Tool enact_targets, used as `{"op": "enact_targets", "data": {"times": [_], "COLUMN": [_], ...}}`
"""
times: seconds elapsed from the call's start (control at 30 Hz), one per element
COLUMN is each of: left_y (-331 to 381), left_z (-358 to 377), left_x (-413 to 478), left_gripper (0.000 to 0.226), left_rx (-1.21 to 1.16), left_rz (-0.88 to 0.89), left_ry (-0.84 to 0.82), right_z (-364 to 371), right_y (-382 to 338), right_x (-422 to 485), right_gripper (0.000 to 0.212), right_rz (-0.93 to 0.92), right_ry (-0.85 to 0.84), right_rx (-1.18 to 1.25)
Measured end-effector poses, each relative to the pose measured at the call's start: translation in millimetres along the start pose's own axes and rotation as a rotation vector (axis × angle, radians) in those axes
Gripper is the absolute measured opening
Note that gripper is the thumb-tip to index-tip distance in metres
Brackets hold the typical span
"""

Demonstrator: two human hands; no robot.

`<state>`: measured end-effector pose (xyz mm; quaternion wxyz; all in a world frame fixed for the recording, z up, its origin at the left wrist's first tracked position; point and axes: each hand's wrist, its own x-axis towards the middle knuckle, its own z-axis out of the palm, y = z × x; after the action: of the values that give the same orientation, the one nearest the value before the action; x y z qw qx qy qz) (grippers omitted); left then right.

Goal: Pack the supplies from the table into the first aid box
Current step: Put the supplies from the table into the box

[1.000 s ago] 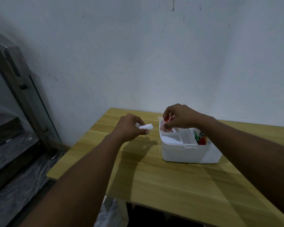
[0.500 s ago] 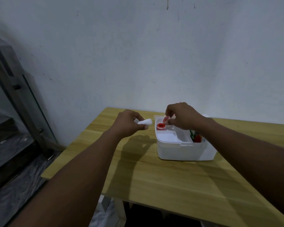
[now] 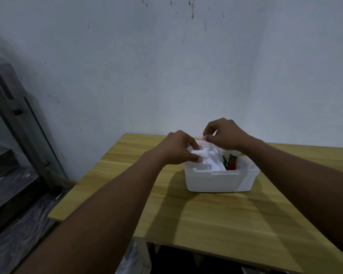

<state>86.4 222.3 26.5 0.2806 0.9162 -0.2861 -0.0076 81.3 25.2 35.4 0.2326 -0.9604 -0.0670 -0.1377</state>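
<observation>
Clenching a white wad [image 3: 200,154], the left hand [image 3: 178,147] hides the first aid box [image 3: 218,179] corner; right hand [image 3: 224,135] grip unclear.

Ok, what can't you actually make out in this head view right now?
- Right hand: curled above the first aid box; whether it holds anything is unclear.
- Box's back left corner: hidden by the left hand and the white wad it pinches.
- Red and green items inside: too small and dim to identify.
- Table: right side cut off by the frame edge.
</observation>
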Motion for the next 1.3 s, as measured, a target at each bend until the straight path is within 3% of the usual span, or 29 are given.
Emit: {"op": "enact_targets", "data": {"times": [0.5,0.8,1.0,1.3], "left_y": [13.2,13.6,14.2,-1.6], "left_z": [7.1,6.0,9.8,8.1], "left_x": [-11.1,-17.0,-12.6,4.1], "left_gripper": [0.037,0.046,0.032,0.028], "left_rx": [0.226,0.176,0.282,0.05], "left_rz": [0.039,0.041,0.027,-0.094], "left_ry": [-0.036,-0.054,-0.11,0.144], "right_z": [-18.7,-19.4,-16.4,-22.1], "right_y": [15.5,15.5,16.9,31.8], "right_x": [-15.9,-16.9,-17.9,-9.1], "right_gripper": [0.009,0.008,0.008,0.012], "right_rz": [0.056,0.056,0.063,0.178], "right_ry": [0.003,0.002,-0.018,0.062], "right_rx": [0.065,0.061,0.05,0.022]}}
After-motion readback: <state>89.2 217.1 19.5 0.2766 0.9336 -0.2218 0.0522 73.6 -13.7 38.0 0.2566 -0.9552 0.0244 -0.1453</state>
